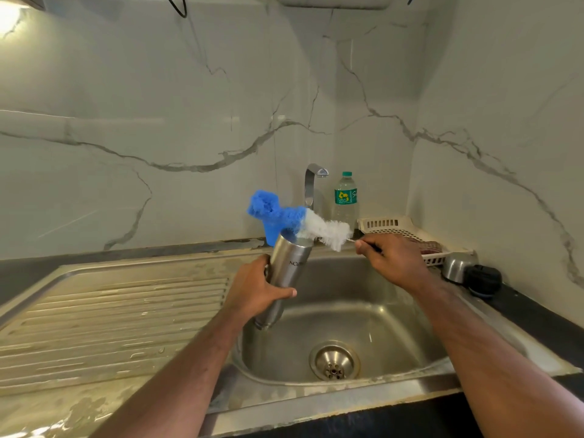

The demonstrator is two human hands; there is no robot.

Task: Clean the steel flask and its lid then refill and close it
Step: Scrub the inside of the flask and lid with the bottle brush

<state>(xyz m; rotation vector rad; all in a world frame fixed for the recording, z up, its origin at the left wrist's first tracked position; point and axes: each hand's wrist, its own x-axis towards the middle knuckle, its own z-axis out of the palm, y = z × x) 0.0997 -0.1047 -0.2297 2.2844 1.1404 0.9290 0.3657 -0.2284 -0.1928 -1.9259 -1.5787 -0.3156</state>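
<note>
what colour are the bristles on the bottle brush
Blue at the tip half, white toward the handle, on the bottle brush; head view.

Open steel flask (284, 273) tilted above the sink; its lid (471, 273) on the counter.

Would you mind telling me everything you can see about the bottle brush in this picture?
The bottle brush has a long fluffy bristle head, blue on the far part and white nearer the handle, on a thin wire stem. The blue end is bent and bushy. It lies nearly level, tilted slightly, across the open mouth of the steel flask, outside it rather than pushed in. The right hand pinches the wire stem just past the white bristles. The left hand grips the flask, tilted over the sink. Whether it is wet cannot be told.
</note>
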